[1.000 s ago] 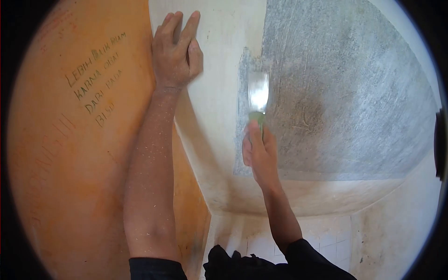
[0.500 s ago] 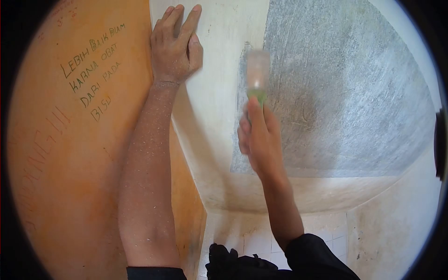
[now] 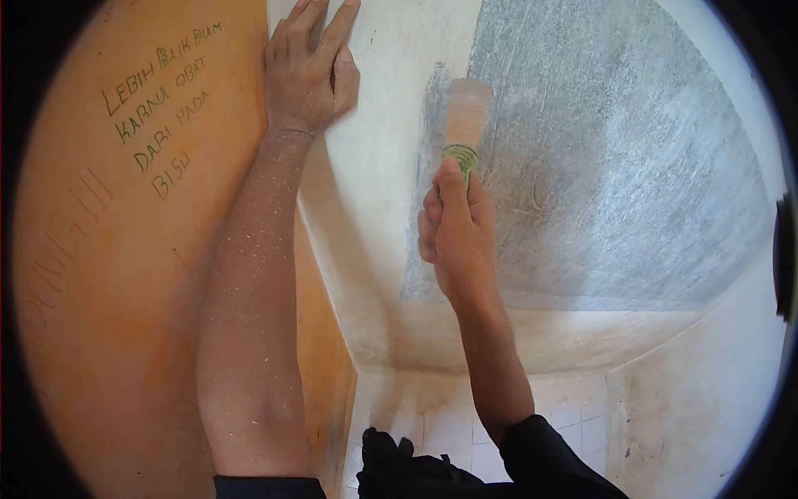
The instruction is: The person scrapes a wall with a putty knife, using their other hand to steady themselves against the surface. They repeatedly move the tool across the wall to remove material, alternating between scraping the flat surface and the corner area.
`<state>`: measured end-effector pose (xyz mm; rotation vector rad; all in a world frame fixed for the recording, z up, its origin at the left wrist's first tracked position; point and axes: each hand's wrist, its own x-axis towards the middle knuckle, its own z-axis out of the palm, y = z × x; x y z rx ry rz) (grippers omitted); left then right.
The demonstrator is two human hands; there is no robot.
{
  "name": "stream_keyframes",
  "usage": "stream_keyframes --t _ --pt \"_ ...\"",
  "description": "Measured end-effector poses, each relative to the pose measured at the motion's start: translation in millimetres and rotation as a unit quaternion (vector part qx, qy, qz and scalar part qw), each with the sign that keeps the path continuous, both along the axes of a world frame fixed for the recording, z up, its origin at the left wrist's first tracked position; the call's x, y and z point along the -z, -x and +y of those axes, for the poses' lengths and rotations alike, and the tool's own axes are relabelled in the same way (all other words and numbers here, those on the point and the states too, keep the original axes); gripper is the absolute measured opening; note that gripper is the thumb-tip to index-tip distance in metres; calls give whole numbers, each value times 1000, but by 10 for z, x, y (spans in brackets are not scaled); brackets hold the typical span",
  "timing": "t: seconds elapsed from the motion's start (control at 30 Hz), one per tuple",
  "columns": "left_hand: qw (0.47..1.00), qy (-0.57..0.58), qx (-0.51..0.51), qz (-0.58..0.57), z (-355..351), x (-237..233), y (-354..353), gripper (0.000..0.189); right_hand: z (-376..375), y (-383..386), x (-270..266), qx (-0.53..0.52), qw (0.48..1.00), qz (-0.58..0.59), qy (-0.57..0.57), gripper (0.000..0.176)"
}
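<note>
My right hand (image 3: pixel 455 220) is wrapped round the green handle of a scraper (image 3: pixel 468 112), thumb along the handle. Its wide blade points up the wall and overlaps the grey bared patch (image 3: pixel 582 183) close to that patch's ragged left edge. To the left, a strip of pale paint (image 3: pixel 391 100) covers the wall. My left hand (image 3: pixel 309 71) lies flat with fingers apart at the corner where the pale wall meets the orange one. Small pale flakes dot the left forearm. The left fingertips touch the top edge of the view.
Handwriting in green and red marks the orange wall (image 3: pixel 100 274) on the left. White floor tiles (image 3: pixel 449 428) show at the bottom, partly behind dark clothing (image 3: pixel 416 474). A pale side wall (image 3: pixel 690 399) stands at the right.
The scraper has shifted slightly right and its blade shows less blur. The whole view has shifted a little, so the left hand and the writing sit higher.
</note>
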<state>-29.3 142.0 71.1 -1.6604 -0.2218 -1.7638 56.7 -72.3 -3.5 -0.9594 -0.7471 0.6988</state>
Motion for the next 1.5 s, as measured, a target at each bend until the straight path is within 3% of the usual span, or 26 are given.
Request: stream_keyframes --t 0.2,0.3,0.47,0.6,0.73,0.77,0.8,0.87,0.9,0.93,0.97,1.0,1.03,1.27,1.47,1.5 --pt "999 32 14 17 -65 -25 30 56 -21 -149 107 13 996 -82 11 30" --pt "999 36 37 9 -76 -16 5 56 -46 -57 -60 7 999 -43 18 30" --pt "999 29 18 7 -58 -18 28 55 -5 -156 401 42 990 -128 27 29" --pt "998 54 38 7 -117 7 10 54 108 -189 101 47 981 -186 -10 28" --pt "999 34 9 7 31 -5 -93 55 65 -199 217 70 975 -212 5 32" --pt "979 -61 194 -30 211 -58 -273 55 18 -195 317 59 979 -195 13 31" --pt "914 -154 371 -64 225 -141 -330 55 19 -174 340 48 982 -179 22 31" --pt "916 -151 367 -63 237 -72 -248 55 94 -194 306 78 976 -202 32 31" --pt "975 -56 214 -30 35 -26 -71 56 70 -151 181 48 983 -175 30 31" --pt "998 40 54 6 -77 0 18 56 55 -131 116 18 989 -147 27 31" --pt "998 41 55 4 39 -36 -91 56 60 -154 136 19 988 -149 28 31" --pt "971 -50 234 -32 234 -82 -282 56 53 -184 193 25 987 -157 31 32" --pt "903 -140 401 -67 283 -120 -369 56 51 -199 226 30 985 -164 33 32" --pt "914 -118 384 -59 327 -57 -356 56 113 -54 172 26 992 -124 10 31" --pt "914 -195 345 -88 297 -109 -288 56 169 -111 74 20 991 -133 26 35" --pt "976 -83 196 -46 37 -25 -86 56 168 -93 33 15 992 -127 20 34"
